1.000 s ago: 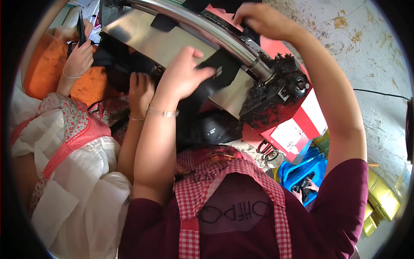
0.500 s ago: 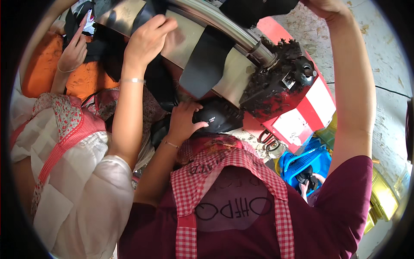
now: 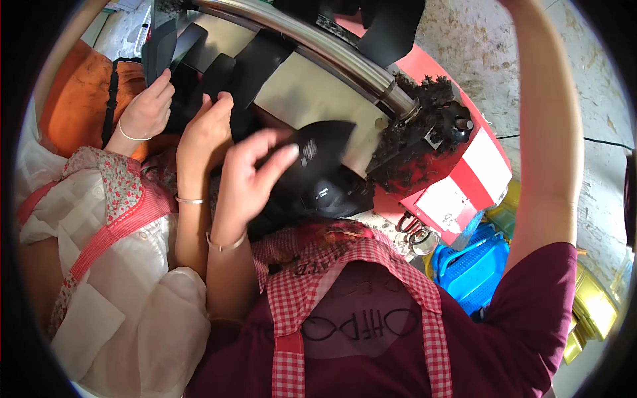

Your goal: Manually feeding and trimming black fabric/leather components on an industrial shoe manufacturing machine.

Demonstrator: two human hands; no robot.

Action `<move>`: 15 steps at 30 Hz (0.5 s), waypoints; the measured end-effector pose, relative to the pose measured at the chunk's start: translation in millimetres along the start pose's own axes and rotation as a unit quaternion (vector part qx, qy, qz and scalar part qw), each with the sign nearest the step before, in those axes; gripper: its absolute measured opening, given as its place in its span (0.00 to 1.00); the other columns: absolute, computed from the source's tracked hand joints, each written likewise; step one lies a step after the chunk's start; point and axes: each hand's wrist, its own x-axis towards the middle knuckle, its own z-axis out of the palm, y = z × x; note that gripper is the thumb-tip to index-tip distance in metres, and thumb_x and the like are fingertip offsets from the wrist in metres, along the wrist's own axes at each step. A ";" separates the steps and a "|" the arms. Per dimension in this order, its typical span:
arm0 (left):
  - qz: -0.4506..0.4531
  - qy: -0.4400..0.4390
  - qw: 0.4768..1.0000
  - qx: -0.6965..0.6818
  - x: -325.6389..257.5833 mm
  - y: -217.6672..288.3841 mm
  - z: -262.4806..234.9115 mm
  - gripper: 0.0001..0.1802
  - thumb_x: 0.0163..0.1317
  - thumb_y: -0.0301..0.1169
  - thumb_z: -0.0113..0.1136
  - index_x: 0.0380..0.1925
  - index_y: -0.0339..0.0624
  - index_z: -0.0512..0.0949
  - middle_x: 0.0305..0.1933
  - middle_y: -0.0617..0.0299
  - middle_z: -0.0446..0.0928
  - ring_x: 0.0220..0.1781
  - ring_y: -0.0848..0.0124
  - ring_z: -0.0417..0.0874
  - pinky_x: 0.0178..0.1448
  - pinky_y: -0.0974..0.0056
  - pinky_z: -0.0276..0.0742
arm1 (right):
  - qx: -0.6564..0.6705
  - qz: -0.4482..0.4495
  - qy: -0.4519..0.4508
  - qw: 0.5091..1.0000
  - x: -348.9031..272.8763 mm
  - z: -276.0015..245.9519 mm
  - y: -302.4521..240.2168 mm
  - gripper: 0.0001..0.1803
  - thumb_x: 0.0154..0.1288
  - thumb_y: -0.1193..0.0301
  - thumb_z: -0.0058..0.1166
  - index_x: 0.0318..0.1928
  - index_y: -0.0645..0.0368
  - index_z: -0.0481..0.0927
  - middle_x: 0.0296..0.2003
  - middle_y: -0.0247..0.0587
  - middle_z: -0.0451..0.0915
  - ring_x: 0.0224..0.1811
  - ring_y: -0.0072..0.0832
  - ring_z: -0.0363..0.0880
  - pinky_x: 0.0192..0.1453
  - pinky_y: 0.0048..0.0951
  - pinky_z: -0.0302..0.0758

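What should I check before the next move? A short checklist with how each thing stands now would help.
1. Black piece in the left hand: ok, though the fingers are blurred.
2. Right hand in sight: not ok; the right forearm runs out past the top edge.
3. Room around the left hand: not ok; a co-worker's hand is close beside it.
4. Left hand off the metal bar: ok, it is apart from it.
5. Red machine free of scraps: not ok; black scraps cover its near end.
6. Machine switched off: cannot tell.
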 end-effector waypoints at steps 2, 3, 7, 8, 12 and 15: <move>-0.056 -0.006 0.997 -0.053 29.8 -21.6 -2.7 0.17 0.65 0.28 0.71 0.50 0.34 0.77 0.38 0.53 0.86 0.42 0.70 0.88 0.47 0.66 0.82 | -0.185 -0.073 -0.126 0.972 -15.3 38.0 3.4 0.18 0.58 0.84 0.48 0.45 0.61 0.87 0.34 0.42 0.87 0.35 0.31 0.86 0.42 0.34 0.83; -0.010 0.041 0.999 0.034 41.1 -40.0 -6.0 0.20 0.64 0.29 0.73 0.51 0.35 0.75 0.40 0.52 0.86 0.43 0.66 0.88 0.48 0.64 0.82 | -0.156 -0.076 -0.203 0.964 -30.9 76.0 1.5 0.23 0.50 0.86 0.46 0.43 0.61 0.88 0.36 0.49 0.87 0.36 0.36 0.87 0.44 0.37 0.83; 0.036 0.068 0.973 0.219 93.3 -23.0 12.0 0.28 0.56 0.37 0.79 0.50 0.37 0.75 0.46 0.46 0.85 0.48 0.52 0.89 0.52 0.55 0.83 | -0.120 -0.013 -0.406 0.906 -65.2 121.3 77.0 0.13 0.61 0.71 0.57 0.43 0.59 0.89 0.45 0.52 0.86 0.50 0.41 0.84 0.55 0.39 0.80; 0.024 0.058 0.971 0.232 89.8 -15.5 12.4 0.31 0.53 0.39 0.81 0.50 0.37 0.75 0.45 0.44 0.85 0.50 0.49 0.88 0.53 0.54 0.83 | -0.125 0.043 -0.417 0.899 -69.5 128.0 78.1 0.14 0.66 0.65 0.59 0.45 0.60 0.89 0.45 0.50 0.86 0.52 0.38 0.83 0.58 0.38 0.78; 0.049 0.063 0.960 0.270 36.8 -21.1 6.3 0.34 0.45 0.35 0.84 0.49 0.39 0.74 0.37 0.48 0.85 0.39 0.47 0.88 0.46 0.53 0.83 | -0.025 0.220 -0.437 0.872 -74.2 106.3 59.7 0.21 0.71 0.56 0.63 0.48 0.64 0.87 0.41 0.36 0.84 0.46 0.25 0.78 0.52 0.33 0.78; -0.099 0.068 0.975 0.186 -7.5 -66.4 9.4 0.31 0.45 0.36 0.85 0.45 0.40 0.76 0.34 0.53 0.84 0.34 0.52 0.85 0.42 0.53 0.82 | 0.121 0.270 -0.312 0.903 -70.0 86.1 61.3 0.12 0.71 0.69 0.65 0.46 0.65 0.87 0.32 0.32 0.84 0.34 0.21 0.80 0.42 0.26 0.79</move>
